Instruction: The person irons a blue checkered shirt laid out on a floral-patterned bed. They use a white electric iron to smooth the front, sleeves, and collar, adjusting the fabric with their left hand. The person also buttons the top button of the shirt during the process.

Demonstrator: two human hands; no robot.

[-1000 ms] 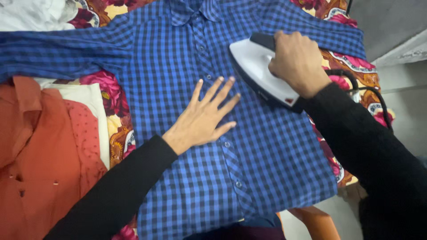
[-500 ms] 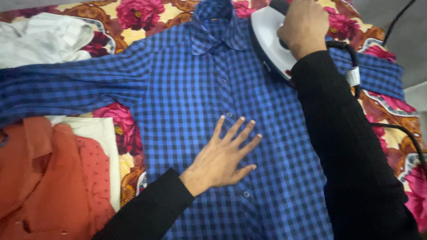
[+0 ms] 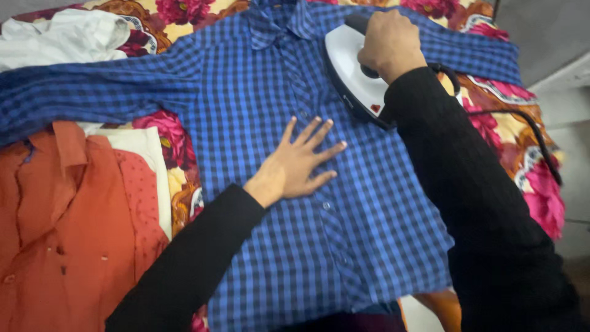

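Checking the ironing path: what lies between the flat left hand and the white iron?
Only blue checked shirt fabric and its button placket, seen in the head view; nothing else.

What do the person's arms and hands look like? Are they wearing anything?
Both arms are covered by long black sleeves that end at the wrists. The left sleeve and right sleeve look like soft, dark knit fabric. The left hand and right hand are bare: no gloves, rings or watch show.
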